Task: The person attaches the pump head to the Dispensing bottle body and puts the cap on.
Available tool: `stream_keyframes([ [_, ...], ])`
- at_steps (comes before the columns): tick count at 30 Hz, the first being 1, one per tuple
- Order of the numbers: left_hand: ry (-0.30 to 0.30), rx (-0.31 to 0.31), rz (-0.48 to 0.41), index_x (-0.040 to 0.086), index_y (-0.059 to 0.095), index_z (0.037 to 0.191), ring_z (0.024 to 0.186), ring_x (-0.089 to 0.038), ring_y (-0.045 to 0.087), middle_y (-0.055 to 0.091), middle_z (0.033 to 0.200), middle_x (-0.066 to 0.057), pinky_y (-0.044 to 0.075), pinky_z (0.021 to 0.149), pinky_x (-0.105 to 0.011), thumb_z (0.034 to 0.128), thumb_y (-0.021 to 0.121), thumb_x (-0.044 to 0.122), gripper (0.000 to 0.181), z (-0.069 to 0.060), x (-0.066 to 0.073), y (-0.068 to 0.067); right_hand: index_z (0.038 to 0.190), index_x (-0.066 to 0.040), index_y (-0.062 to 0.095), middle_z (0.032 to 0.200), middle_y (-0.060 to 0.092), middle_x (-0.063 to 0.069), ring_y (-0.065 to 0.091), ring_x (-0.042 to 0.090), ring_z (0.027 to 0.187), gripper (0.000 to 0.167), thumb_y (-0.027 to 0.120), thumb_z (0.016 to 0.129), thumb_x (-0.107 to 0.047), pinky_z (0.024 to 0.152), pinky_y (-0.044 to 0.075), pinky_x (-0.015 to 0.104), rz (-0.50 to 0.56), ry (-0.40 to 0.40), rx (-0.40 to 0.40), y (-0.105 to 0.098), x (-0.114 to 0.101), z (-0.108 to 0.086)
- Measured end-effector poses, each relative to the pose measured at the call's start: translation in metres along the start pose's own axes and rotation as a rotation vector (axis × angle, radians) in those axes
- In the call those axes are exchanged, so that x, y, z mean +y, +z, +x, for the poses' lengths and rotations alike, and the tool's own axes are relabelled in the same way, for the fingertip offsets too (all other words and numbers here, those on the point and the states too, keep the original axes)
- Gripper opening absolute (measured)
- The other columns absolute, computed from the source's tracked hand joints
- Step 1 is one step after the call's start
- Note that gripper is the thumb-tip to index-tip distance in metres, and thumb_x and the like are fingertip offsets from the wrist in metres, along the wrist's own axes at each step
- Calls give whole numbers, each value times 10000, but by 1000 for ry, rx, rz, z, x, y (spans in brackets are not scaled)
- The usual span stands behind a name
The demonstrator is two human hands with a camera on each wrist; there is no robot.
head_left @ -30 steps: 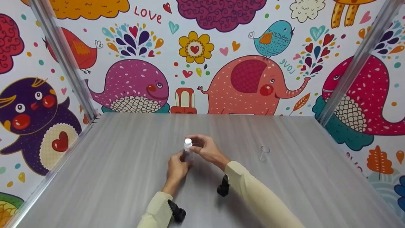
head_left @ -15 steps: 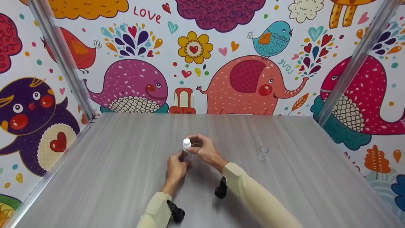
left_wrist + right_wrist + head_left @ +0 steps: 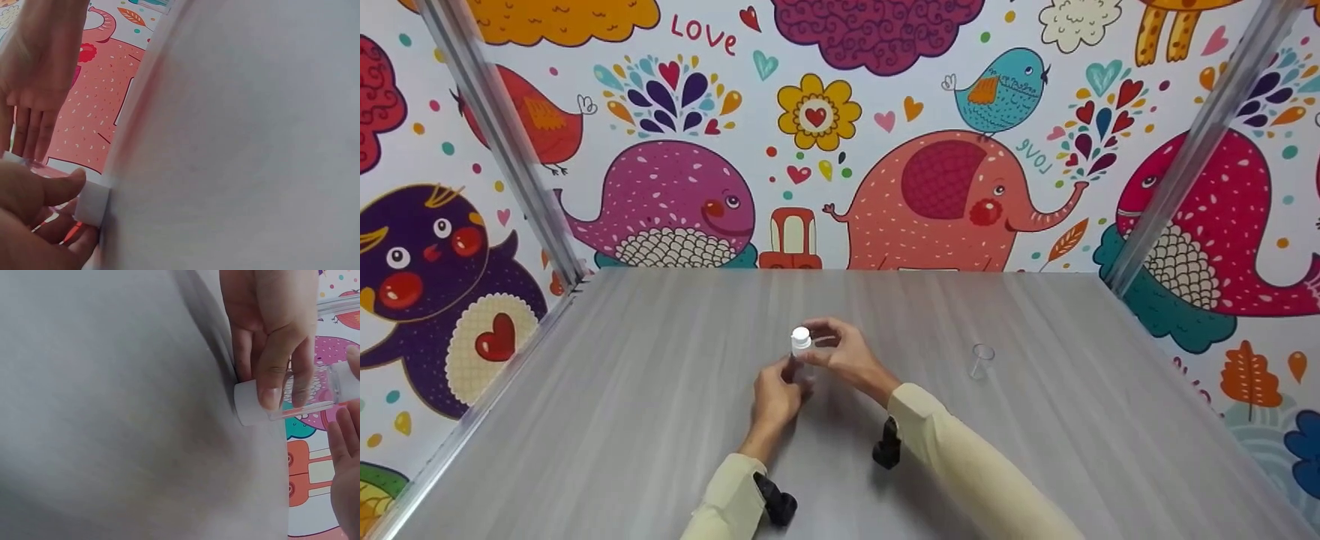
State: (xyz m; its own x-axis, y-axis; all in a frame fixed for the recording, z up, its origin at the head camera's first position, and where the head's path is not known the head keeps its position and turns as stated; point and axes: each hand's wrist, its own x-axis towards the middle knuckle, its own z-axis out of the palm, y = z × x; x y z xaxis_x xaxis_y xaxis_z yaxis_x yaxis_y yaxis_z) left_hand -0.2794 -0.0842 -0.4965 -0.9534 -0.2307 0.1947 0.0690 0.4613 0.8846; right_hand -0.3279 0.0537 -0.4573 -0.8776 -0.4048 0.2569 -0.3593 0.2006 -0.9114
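A small clear bottle (image 3: 801,342) with a white top stands upright at mid-table. My left hand (image 3: 775,396) grips it low down; in the left wrist view its thumb and fingers (image 3: 70,188) wrap the clear body near the white base (image 3: 93,205). At the top, my right hand (image 3: 847,360) has thumb and fingers on either side of the white neck. The right wrist view catches that hand (image 3: 347,481) only at the edge, beside the white collar (image 3: 344,382). To the right, a small clear cylinder (image 3: 981,361), like a bottle cover, stands apart on the table.
A grey wood-grain table (image 3: 645,390) spreads around both hands. Walls printed with cartoon animals close it in at the back and sides, with metal posts (image 3: 1170,180) at the corners. Black wrist cameras (image 3: 775,504) hang under the pale sleeves.
Around the bottle's neck, my right thumb and fingers have shifted slightly, so more of the white top shows. The left hand keeps its hold. The whole view has drifted a little.
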Motion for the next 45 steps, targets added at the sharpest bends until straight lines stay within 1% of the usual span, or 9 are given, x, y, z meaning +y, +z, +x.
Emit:
stream_keyframes([
  [7, -6, -25, -83, -11, 712, 993, 750, -194, 613, 690, 841, -128, 508, 666, -287, 824, 705, -23, 170, 1, 1, 2, 1303, -46, 627, 1289, 655, 169, 626, 328, 1208, 401, 638, 902, -29, 1001, 523, 416, 40, 27, -15, -1, -6, 2],
  [12, 9, -21, -53, 15, 717, 1001, 732, -178, 580, 677, 812, -111, 478, 651, -289, 811, 697, -24, 194, 1, 3, 1, 1297, -39, 639, 1258, 671, 168, 640, 323, 1172, 390, 637, 907, -28, 996, 522, 414, 15, 8, -19, 2, -6, 2],
  [18, 17, -18, -12, 14, 723, 1033, 761, -201, 571, 672, 826, -114, 472, 698, -334, 798, 706, -30, 240, 1, 2, -1, 1231, -72, 669, 1154, 691, 122, 656, 243, 1065, 346, 701, 887, -82, 948, 539, 380, -20, 20, 14, 6, -6, 1],
  [25, 1, -17, 37, 26, 729, 1087, 812, -219, 612, 729, 913, -142, 497, 747, -400, 783, 729, 13, 304, 2, 1, -2, 1152, -74, 672, 1070, 696, 90, 654, 178, 971, 312, 763, 855, -104, 884, 554, 324, -80, 2, 59, 8, -5, 2],
  [32, -23, -19, 21, 16, 726, 1125, 834, -234, 622, 737, 946, -158, 513, 782, -425, 793, 742, 17, 332, 2, 2, -2, 1164, -54, 663, 1059, 693, 91, 640, 158, 946, 357, 794, 845, -144, 856, 551, 287, -127, 15, 63, 9, -6, 2],
  [36, -40, -23, 5, 9, 711, 1184, 864, -239, 634, 746, 986, -167, 520, 818, -429, 800, 749, 25, 387, 2, 2, -2, 1198, -71, 655, 1082, 686, 66, 633, 170, 971, 416, 797, 852, -254, 882, 540, 299, -138, 36, 48, 6, -6, 1],
  [39, -38, -28, -17, 5, 707, 1195, 890, -251, 652, 750, 1011, -176, 524, 839, -435, 804, 758, 27, 395, 1, 4, -3, 1234, -81, 645, 1146, 679, 69, 633, 203, 1045, 410, 733, 904, -306, 947, 524, 350, -99, 39, 35, 3, -8, 1],
  [42, -22, -24, -24, 2, 726, 1130, 892, -269, 669, 754, 986, -182, 527, 840, -446, 793, 762, 12, 339, 1, 3, -3, 1282, -83, 632, 1254, 665, 112, 632, 243, 1141, 386, 651, 940, -260, 1014, 499, 413, -44, 11, 6, 0, -10, 1],
  [45, -5, -17, -20, 5, 732, 1113, 894, -281, 676, 757, 977, -186, 529, 845, -458, 783, 758, -4, 331, 1, 2, -3, 1310, -90, 628, 1317, 650, 140, 636, 269, 1182, 393, 612, 923, -156, 1036, 488, 452, -10, -16, -32, -1, -11, 1],
])
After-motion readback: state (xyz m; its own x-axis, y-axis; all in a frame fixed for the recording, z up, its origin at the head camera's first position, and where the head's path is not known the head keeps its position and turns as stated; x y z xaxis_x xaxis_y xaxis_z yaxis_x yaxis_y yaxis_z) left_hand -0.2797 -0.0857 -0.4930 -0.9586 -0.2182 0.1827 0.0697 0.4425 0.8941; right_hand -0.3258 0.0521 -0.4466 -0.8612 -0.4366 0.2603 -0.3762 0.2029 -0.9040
